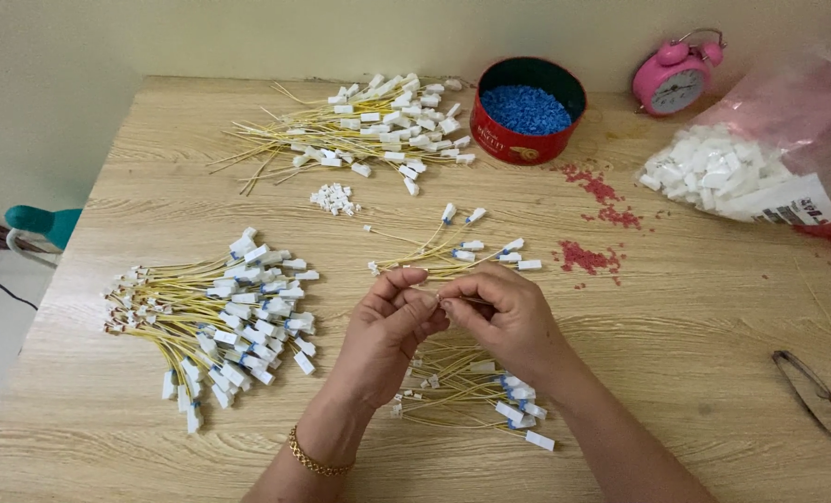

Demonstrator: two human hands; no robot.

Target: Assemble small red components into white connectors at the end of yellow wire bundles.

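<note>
Head view, desk inventory: your left hand and right hand meet fingertip to fingertip, pinched on one yellow wire above a small wire bundle. Keep your grip close to the wire's end, steady, clear of neighbouring leads. Larger bundle at left; third heap far side. Round red tin of blue pellets, back centre. Clear bag of white connectors with a pale label strip, right.

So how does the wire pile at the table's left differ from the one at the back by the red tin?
The left pile fans out from a bunched end, and many of its white connectors show blue. The back pile lies looser and flatter beside the red tin, its connectors plain white. Both hold yellow wires with white connectors.
</note>
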